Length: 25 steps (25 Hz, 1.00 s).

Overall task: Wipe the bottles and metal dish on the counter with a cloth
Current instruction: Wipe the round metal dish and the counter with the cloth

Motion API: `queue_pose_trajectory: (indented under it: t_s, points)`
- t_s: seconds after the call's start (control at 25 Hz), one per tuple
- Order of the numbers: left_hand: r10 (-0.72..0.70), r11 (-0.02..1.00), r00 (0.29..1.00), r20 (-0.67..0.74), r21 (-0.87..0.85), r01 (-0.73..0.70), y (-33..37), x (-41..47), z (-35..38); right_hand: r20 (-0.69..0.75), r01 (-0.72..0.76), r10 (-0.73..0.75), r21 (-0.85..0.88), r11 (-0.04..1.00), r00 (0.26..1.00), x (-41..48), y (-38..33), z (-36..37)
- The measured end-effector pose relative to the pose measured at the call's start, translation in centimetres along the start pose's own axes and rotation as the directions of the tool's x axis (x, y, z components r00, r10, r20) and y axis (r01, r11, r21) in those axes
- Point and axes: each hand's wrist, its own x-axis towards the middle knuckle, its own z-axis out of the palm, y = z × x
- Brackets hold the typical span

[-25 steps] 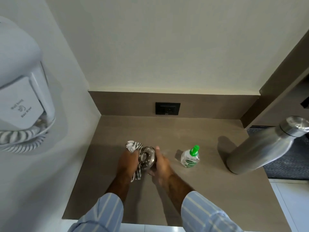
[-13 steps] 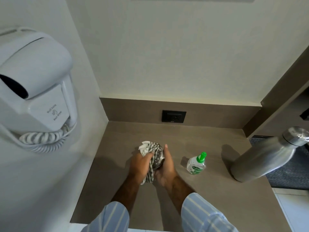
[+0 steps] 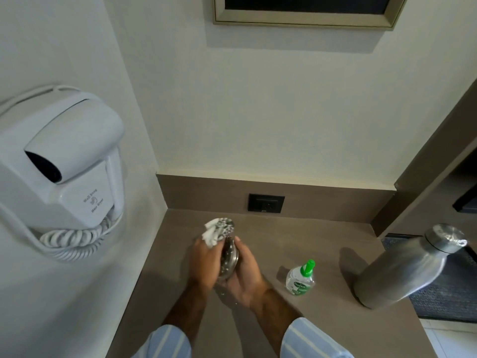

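Both hands have tipped the metal dish (image 3: pixel 228 259) on edge: right hand (image 3: pixel 245 276) grips it, left hand (image 3: pixel 204 264) clenches the cloth (image 3: pixel 216 229) against its face, wiping underway.

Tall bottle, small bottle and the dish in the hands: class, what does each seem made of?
Tall bottle: likely brushed stainless steel, matte grey sheen.
Small bottle: clear plastic, see-through body, green cap.
Dish: polished metal, probably steel, with bright glints; held by the right hand while the left hand wipes.

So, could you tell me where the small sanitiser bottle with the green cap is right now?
In the head view, the sanitiser bottle stands upright on the counter, to the right of the right hand and left of the steel bottle.
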Motion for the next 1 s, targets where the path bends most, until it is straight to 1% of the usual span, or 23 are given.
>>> queue_pose_trajectory:
  t_s: [0.04,0.12,0.2,0.24,0.32,0.36,0.4,0.44,0.48,0.56,0.68,0.72,0.76,0.8,0.84,0.88,0.92,0.96,1.0]
  points:
    - [0.053,0.998,0.998,0.046,-0.017,-0.052,0.5,-1.0,0.9,-0.044,0.021,-0.022,-0.006,1.0,0.999,0.2,0.0,0.5]
    - [0.154,0.983,0.983,0.104,-0.117,-0.141,0.6,-2.7,1.4,-0.118,0.069,-0.07,-0.017,0.997,0.991,0.7,-0.7,0.8]
    - [0.251,0.952,0.954,0.166,-0.218,-0.213,-0.7,-4.0,0.6,-0.124,0.125,-0.126,-0.021,0.992,0.984,0.5,-2.3,0.5]
    - [0.273,0.942,0.942,0.195,-0.251,-0.221,-1.7,-4.8,-0.1,-0.12,0.153,-0.151,0.006,0.988,0.981,0.4,-3.1,0.3]
    - [0.264,0.95,0.941,0.21,-0.223,-0.217,-3.1,-5.4,-0.8,-0.16,0.192,-0.185,0.028,0.981,0.97,0.0,-3.8,0.2]
    - [0.203,0.968,0.959,0.196,-0.191,-0.166,-2.9,-5.0,-0.8,-0.159,0.174,-0.173,-0.008,0.985,0.972,-0.3,-3.4,0.5]
    - [0.099,0.983,0.98,0.175,-0.172,-0.069,-2.1,-4.4,-0.5,-0.156,0.15,-0.159,-0.066,0.986,0.975,-0.5,-2.5,1.1]
    - [0.003,0.982,0.985,0.172,-0.186,0.03,-0.7,-3.7,-0.2,-0.156,0.145,-0.165,-0.133,0.981,0.974,-0.6,-1.5,1.6]
    - [-0.033,0.972,0.981,0.19,-0.224,0.076,0.8,-3.1,0.2,-0.194,0.167,-0.205,-0.195,0.966,0.959,-0.3,-0.9,2.0]
    - [0.005,0.962,0.983,0.184,-0.271,0.046,3.1,-3.7,0.8,-0.24,0.205,-0.261,-0.236,0.95,0.935,-0.1,-1.1,2.5]
    - [0.172,0.936,0.979,0.106,-0.327,-0.129,2.2,-7.2,0.3,-0.198,0.181,-0.208,-0.145,0.973,0.958,-0.4,-4.5,2.3]
    - [0.212,0.937,0.975,0.063,-0.297,-0.185,1.0,-7.8,0.0,-0.212,0.165,-0.188,-0.122,0.979,0.959,-0.3,-5.0,1.9]
    - [0.218,0.947,0.975,0.036,-0.248,-0.203,0.1,-7.7,0.0,-0.215,0.15,-0.167,-0.096,0.984,0.962,-0.2,-5.0,1.3]
    - [0.145,0.97,0.988,0.044,-0.202,-0.134,0.2,-7.1,0.2,-0.209,0.126,-0.146,-0.106,0.986,0.967,-0.5,-4.4,1.2]
    - [0.043,0.987,0.997,0.072,-0.159,-0.031,0.6,-6.1,0.8,-0.182,0.103,-0.124,-0.12,0.987,0.975,-0.6,-3.2,1.1]
    - [-0.036,0.991,0.994,0.106,-0.126,0.049,1.5,-5.0,1.3,-0.191,0.106,-0.13,-0.129,0.986,0.973,-0.8,-1.9,1.0]
    - [-0.039,0.991,0.992,0.121,-0.125,0.054,2.2,-4.1,1.8,-0.18,0.114,-0.134,-0.12,0.986,0.974,-0.8,-0.8,0.9]
    - [0.031,0.988,0.993,0.112,-0.153,-0.014,2.9,-4.0,2.1,-0.153,0.128,-0.14,-0.08,0.988,0.978,-0.6,-0.5,0.9]
    - [0.142,0.974,0.986,0.081,-0.187,-0.125,3.3,-4.4,2.1,-0.151,0.157,-0.168,-0.086,0.984,0.974,-0.7,-1.0,1.1]
